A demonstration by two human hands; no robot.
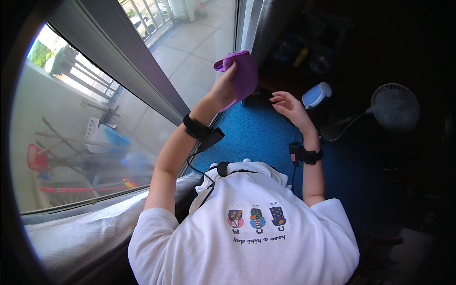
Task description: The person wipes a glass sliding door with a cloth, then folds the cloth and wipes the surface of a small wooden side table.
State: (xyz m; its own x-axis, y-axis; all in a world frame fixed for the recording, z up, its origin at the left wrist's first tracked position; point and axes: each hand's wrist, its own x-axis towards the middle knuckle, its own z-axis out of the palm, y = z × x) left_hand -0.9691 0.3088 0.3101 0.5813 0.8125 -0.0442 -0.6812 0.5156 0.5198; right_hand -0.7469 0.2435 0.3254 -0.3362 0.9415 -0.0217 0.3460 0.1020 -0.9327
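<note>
A folded purple cloth [245,76] is in my left hand [223,85], with the thumb over it and the other fingers hidden behind. The cloth is in front of a sliding glass door, near its metal frame [239,32]; whether it touches the glass I cannot tell. My right hand [288,107] is raised over the blue floor [253,131] with its fingers apart and slightly curled, holding nothing. Just right of that hand is a white and light-blue container with a handle [316,95]. Both wrists wear black straps with small cabled devices.
A white fan [395,107] stands at the right, with a pale cable nearby. White curtain fabric [89,242] lies along the lower left. Behind the glass are a tiled balcony [192,53], a railing, a red plastic object [37,157] and crossed poles. The right side is dark.
</note>
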